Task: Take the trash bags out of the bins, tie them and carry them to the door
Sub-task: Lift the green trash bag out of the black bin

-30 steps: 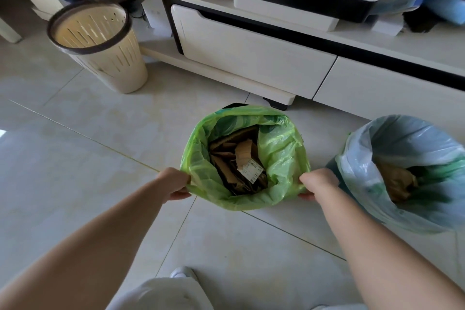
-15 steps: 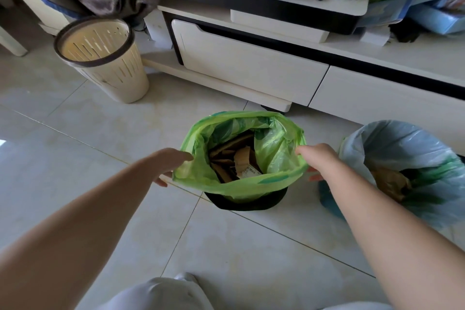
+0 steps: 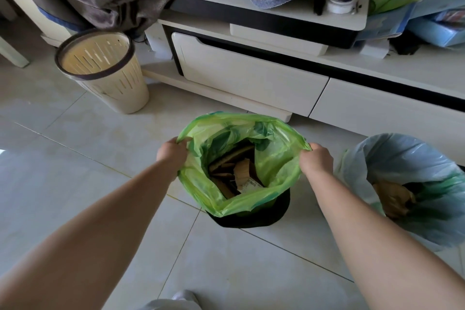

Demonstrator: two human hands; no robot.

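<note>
Green trash bag point(image 3: 276, 167): upright in black bin point(image 3: 251, 220) on floor point(image 3: 75, 184), mouth facing up, stretched side to side; left hand point(image 3: 172, 153) and right hand point(image 3: 315, 160) each grip its rim. Label point(image 3: 251, 185) inside (print unreadable).

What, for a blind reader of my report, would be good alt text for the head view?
A person's left hand and right hand grip opposite sides of a green trash bag, its rim pulled clear of the black bin under it. Cardboard scraps lie inside. A pale blue bag stands at right, an unlined cream bin at back left.
</note>
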